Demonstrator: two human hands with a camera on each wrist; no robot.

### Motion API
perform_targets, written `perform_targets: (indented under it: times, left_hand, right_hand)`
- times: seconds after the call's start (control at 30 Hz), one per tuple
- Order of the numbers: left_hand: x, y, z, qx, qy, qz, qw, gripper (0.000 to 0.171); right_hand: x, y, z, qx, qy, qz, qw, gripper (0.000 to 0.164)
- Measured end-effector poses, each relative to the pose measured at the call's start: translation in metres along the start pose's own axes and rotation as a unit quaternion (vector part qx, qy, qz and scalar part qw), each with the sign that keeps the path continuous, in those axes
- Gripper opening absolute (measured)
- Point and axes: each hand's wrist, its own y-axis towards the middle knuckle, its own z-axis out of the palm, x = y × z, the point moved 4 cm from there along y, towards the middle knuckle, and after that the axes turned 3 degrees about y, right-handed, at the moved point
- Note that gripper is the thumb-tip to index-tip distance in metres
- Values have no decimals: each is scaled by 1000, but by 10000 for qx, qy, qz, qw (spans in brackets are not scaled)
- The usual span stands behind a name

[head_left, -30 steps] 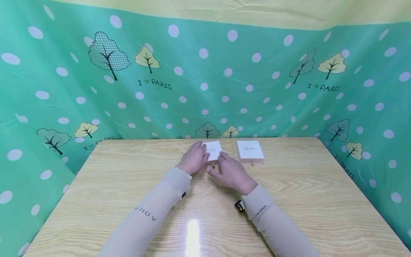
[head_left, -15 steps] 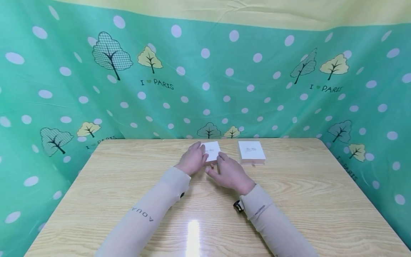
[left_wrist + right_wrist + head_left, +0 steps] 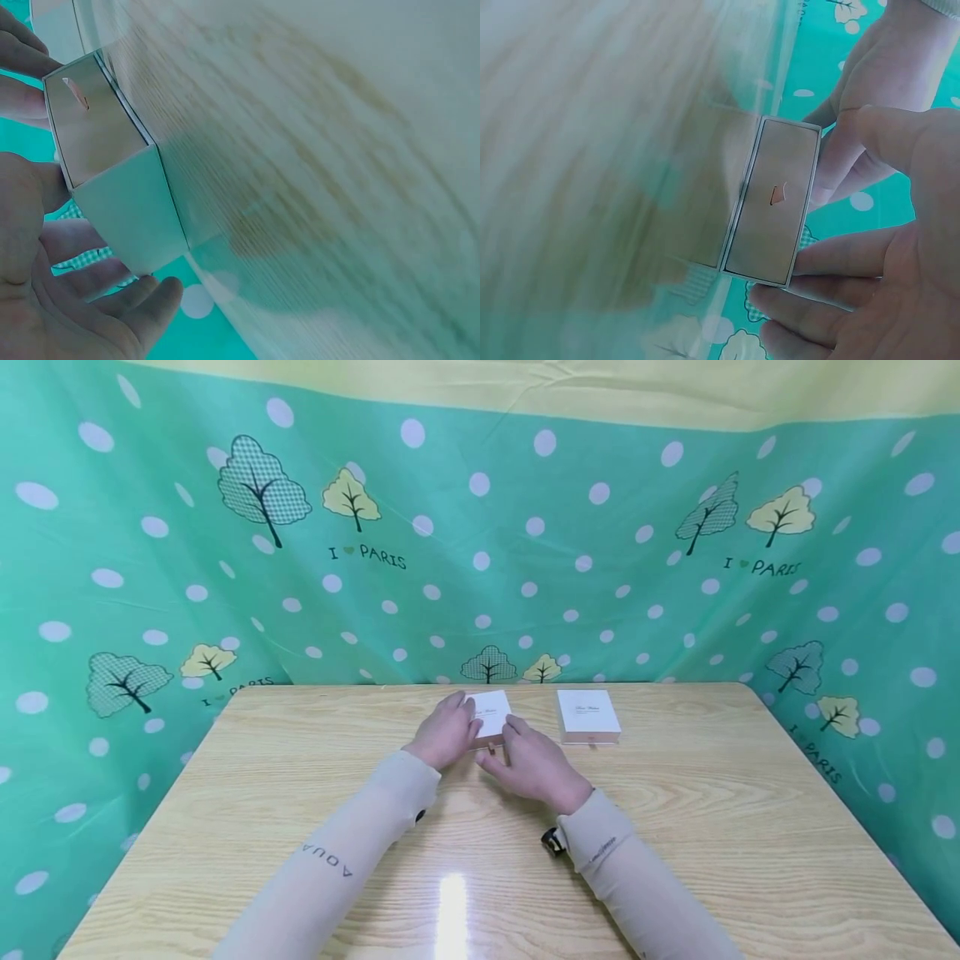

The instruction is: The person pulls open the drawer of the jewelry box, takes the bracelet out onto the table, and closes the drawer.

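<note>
**Left box slides away from its twin**

Beginning at the left, a green backdrop (image 3: 45,760) with pale dots and printed trees stands behind the wood-grained table (image 3: 225,777). A light sleeve (image 3: 326,852) lettered "AQUA" leads to the person's left grip (image 3: 441,732). It is loose rather than clenched: the thumb rests on the top of the left box (image 3: 492,703) near its front, and relaxed fingers lie along that box's left edge.

The left box sits flat near the table's back edge, between the two hands, its white printed top facing up. It has shifted slightly leftward since half a second ago, and both hands have travelled with it in much the same pose. A small tab (image 3: 492,748) sticks out of its pinkish front.

Next comes the right grip (image 3: 534,764), unclenched too, its fingertips against the left box's right side. The thumb reaches out just in front of the tab; whether they touch, I cannot tell. A dark wrist piece (image 3: 553,841) shows beside the right sleeve (image 3: 645,885).

Farthest right, the right box (image 3: 587,710), a lookalike, has stayed put on the table, untouched, so the gap between the two boxes is now wider.
</note>
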Motion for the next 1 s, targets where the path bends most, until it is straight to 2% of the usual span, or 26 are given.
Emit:
perform_targets:
  times: [0.63,1.0]
  left_hand:
    - [6,-3,-1,90,-81,-156,9998,51]
    - [5,-3,-2,61,-29,-111,9999,50]
  right_hand:
    - [6,2,1,30,65,-4,10000,70]
    - [6,2,2,60,80,-16,9999,70]
